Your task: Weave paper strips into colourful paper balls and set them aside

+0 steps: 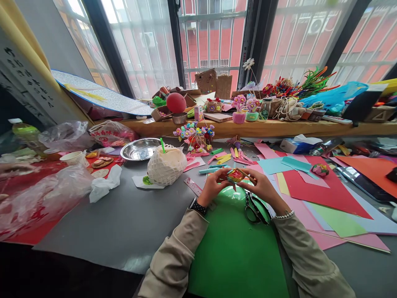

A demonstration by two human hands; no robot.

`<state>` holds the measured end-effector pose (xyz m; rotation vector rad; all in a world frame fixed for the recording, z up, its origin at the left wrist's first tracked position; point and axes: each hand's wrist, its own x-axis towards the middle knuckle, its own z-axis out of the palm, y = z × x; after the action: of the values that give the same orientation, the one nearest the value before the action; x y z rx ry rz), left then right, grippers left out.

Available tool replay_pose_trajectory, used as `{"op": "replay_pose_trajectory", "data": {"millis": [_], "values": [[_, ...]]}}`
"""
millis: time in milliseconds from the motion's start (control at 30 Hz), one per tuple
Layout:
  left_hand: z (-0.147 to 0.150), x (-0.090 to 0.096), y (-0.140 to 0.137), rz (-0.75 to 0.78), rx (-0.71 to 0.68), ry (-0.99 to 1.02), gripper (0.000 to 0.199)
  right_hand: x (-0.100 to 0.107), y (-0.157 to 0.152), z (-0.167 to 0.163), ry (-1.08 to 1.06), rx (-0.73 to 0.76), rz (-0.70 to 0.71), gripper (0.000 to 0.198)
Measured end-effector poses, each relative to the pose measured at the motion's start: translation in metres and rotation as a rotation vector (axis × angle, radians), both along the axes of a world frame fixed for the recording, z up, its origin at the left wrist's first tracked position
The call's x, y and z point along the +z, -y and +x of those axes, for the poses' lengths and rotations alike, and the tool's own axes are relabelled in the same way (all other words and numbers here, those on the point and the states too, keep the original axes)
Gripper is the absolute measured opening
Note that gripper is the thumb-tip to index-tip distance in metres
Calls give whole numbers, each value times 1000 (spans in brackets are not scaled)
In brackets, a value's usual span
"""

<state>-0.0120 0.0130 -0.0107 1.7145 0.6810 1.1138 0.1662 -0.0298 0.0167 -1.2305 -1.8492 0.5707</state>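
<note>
Fingers of my left hand (pixel 214 187) pinch the left edge of a small layered paper flower (pixel 235 175) held over the far end of the green sheet (pixel 235 252); my right hand (pixel 259 184) pinches a thin brown stick (pixel 247 176) against its right side, I think to keep the folds from springing loose. Whether those right fingertips grip the flower too, I can't tell. Scissors (pixel 257 210) lie just nearer than my right hand, perhaps to stay within reach. Both forearms (pixel 176 252) slant inward from the near side, fingers curled.

Red-yellow paper piece (pixel 235 176), plain green mat (pixel 238 252)
</note>
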Motion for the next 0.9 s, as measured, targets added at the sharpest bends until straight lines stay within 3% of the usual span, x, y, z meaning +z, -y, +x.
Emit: {"op": "replay_pose_trajectory", "data": {"millis": [167, 433, 900], "values": [[0, 0, 0, -4, -46, -18, 50, -2, -2, 1, 126, -43, 104, 46], [0, -1, 1, 51, -28, -26, 46, -2, -3, -1, 181, -62, 139, 33], [3, -2, 4, -50, -25, 112, 39, -4, -3, -2, 187, -102, 203, 27]]}}
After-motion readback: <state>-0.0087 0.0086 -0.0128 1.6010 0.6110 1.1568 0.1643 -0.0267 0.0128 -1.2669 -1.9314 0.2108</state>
